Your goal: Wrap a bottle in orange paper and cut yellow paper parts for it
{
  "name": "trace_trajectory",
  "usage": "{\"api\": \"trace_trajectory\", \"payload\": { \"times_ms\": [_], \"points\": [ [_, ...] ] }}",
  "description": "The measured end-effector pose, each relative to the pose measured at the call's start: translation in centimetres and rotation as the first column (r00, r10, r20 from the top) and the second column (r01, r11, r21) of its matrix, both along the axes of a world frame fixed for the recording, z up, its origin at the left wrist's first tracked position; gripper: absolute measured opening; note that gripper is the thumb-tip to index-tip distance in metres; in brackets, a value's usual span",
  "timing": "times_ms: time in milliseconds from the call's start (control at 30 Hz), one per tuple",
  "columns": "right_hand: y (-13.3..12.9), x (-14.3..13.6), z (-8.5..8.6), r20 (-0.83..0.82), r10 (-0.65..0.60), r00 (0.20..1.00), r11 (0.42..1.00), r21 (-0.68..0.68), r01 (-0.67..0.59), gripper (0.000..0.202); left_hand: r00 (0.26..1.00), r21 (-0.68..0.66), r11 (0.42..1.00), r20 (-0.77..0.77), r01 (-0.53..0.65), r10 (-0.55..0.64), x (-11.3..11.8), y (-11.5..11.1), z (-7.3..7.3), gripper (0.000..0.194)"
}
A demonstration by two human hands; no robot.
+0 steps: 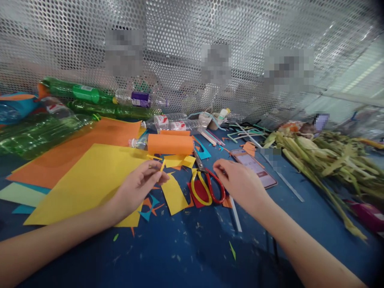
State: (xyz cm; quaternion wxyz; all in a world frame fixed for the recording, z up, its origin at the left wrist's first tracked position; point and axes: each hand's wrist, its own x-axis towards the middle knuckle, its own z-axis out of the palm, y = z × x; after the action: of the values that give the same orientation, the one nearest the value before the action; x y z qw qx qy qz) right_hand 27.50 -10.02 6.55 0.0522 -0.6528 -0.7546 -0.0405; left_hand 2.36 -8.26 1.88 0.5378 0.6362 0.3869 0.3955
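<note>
My left hand (141, 184) is closed in a pinch on a thin yellow paper strip (163, 165), held above a large yellow sheet and small scraps. To its right lie scissors (199, 160) with one yellow and one red handle loop, blades pointing away. My right hand (237, 178) hovers beside the red loop with its fingers curled together; whatever they may hold is hidden. Beyond the scissors, a clear bottle wrapped in orange paper (171, 144) lies on its side. A cut yellow paper piece (174, 194) rests between my hands.
Large yellow (90, 180) and orange sheets (90, 140) cover the left side. Green bottles (45, 134) lie behind them against a perforated metal screen (180, 44). A phone (255, 168) lies beyond my right hand; corn husks (324, 160) are piled at right.
</note>
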Motion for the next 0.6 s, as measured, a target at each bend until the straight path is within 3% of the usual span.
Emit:
{"api": "trace_trajectory", "payload": {
  "times_ms": [167, 333, 600],
  "points": [
    [0.8, 1.0, 0.2, -0.030, -0.099, 0.995, 0.986, 0.135, 0.102, 0.021, 0.979, 0.134, 0.970, 0.025, -0.205, 0.203, -0.2, 0.0, 1.2, 0.016],
    [1.2, 1.6, 0.1, -0.132, -0.106, 0.986, 0.966, 0.223, 0.133, 0.016, 0.941, 0.157, 0.937, 0.189, -0.312, 0.282, -0.5, 0.4, 1.6, 0.007],
    [0.8, 0.1, -1.2, -0.217, 0.147, 0.965, 0.989, 0.044, -0.140, 0.015, 0.928, 0.155, 0.917, 0.138, -0.366, 0.347, -0.6, 0.8, 1.4, 0.005]
  ]
}}
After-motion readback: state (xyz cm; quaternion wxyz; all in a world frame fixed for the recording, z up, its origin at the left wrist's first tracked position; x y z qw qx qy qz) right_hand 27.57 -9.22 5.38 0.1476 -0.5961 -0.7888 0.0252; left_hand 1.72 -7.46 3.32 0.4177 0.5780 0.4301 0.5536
